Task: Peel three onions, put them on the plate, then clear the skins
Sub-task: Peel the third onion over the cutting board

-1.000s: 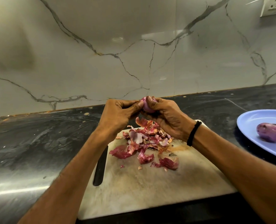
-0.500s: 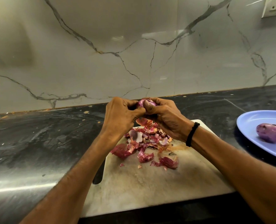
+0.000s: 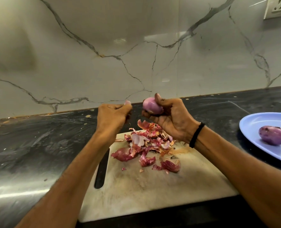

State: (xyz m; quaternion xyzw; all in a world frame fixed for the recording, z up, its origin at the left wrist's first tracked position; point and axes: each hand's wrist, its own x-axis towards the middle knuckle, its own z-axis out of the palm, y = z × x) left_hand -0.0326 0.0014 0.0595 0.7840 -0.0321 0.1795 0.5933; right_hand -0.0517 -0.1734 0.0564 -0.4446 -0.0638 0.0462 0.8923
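The two hands were pressed together over the onion half a second ago; now they are drawn apart. The onion is in the right hand, held in the air above the far end of the cutting board, with the fingers curled under it and the thumb on top. Its visible side is pale, smooth and shiny, so I judge it nearly bare.

I expect it to be light and firm, but damp and slippery where it is bare. I would hold it around the thick middle and not squeeze it at the ends.

The left hand is closed, and its fingertips pinch a small strip of skin, well clear of the onion. Such skin is thin and papery and tears easily, so it is best taken at a loose torn edge.

Below the hands, the pile of skins lies on the board. I think these weigh almost nothing and will scatter, so I would gather them by scooping and not pick them one by one.

To the right, on the dark worktop, stands the blue plate with one peeled onion on it. At the picture's edge something purple shows beside it, but I cannot tell what it is.
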